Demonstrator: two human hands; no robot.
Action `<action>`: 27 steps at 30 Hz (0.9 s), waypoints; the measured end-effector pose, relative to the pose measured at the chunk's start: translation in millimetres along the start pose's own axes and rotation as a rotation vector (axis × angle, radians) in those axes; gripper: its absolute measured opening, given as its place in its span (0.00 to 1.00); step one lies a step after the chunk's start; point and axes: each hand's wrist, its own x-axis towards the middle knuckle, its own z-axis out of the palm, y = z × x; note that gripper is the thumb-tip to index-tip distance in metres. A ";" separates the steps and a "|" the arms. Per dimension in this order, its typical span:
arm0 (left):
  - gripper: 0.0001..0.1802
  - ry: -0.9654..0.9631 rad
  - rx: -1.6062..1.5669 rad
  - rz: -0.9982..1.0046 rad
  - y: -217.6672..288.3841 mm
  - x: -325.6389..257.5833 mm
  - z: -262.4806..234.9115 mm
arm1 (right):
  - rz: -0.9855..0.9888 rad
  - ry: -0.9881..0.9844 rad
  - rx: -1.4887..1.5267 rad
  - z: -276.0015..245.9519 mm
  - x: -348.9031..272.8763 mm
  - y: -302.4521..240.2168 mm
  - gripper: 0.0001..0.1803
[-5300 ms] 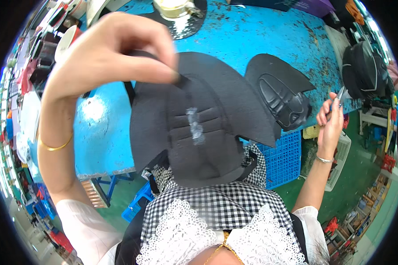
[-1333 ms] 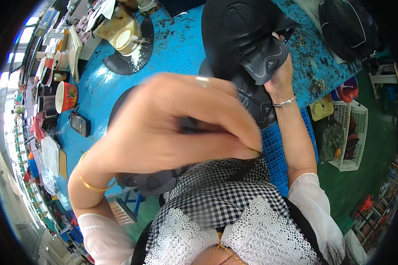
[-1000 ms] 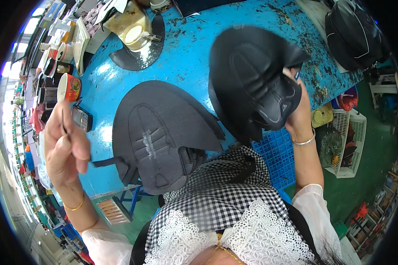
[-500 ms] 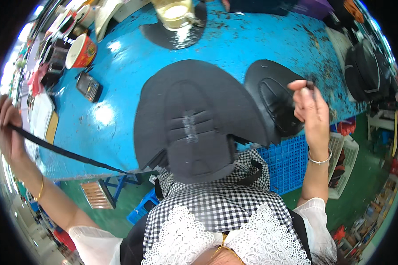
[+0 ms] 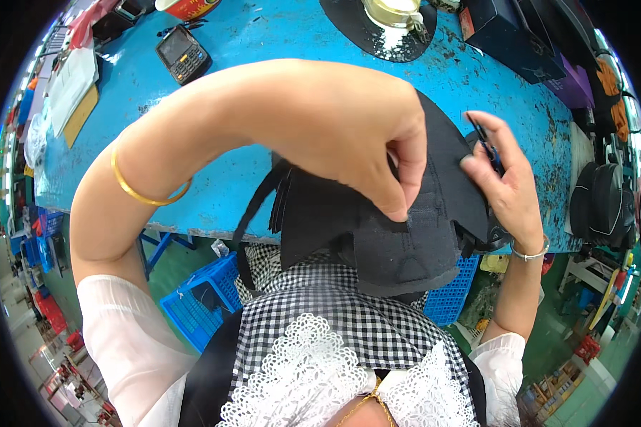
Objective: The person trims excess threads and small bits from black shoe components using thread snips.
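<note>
One black strap (image 5: 259, 198), left hand (image 5: 377, 142) pinching; right hand (image 5: 509, 181) clamps snips (image 5: 485, 140); printed red tub (image 5: 186, 8)

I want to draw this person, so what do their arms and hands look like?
Both arms have thin white sleeves ending near the elbows. The left wrist has a smooth gold bangle, and the right wrist a silver bracelet. The left hand and right hand wear no gloves.
</note>
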 end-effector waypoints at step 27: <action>0.10 0.132 0.269 0.052 -16.8 11.4 1.0 | -0.508 -0.410 -0.277 -1.3 -1.2 -45.9 0.08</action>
